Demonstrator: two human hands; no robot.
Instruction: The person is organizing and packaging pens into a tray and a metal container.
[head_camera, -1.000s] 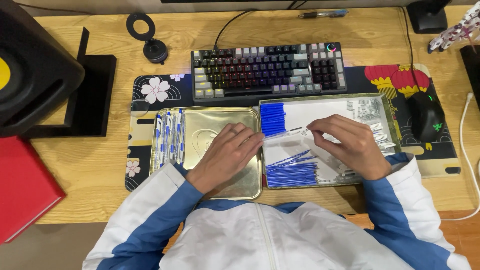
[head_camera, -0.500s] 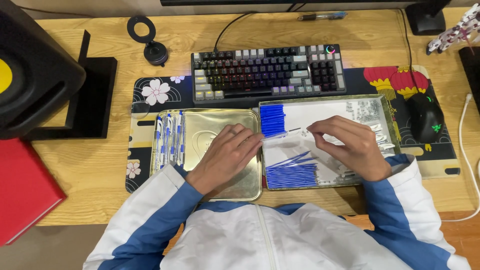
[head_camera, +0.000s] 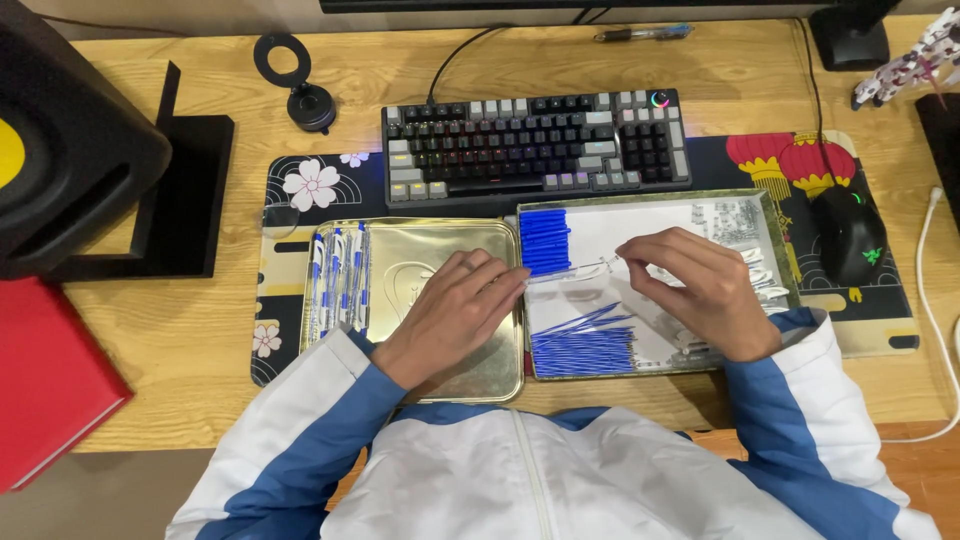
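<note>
As both hands met over the right tray (head_camera: 770, 215), my left hand (head_camera: 455, 315) and right hand (head_camera: 695, 285) pinched their fingers (head_camera: 630, 250) together on opposite ends of a clear pen barrel (head_camera: 570, 272), its long axis lying left-to-right, nearly level above the surface.

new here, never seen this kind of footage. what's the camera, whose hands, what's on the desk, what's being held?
No machine here: one camera worn on a person's head looks down at their two bare hands over a wooden desk. The left hand and right hand hold a clear pen barrel between them, one at each end. Below lie two metal trays: the left tray holds assembled pens, the right tray holds blue caps and blue refills. Behind sit a keyboard, a mouse and a patterned mat.
</note>
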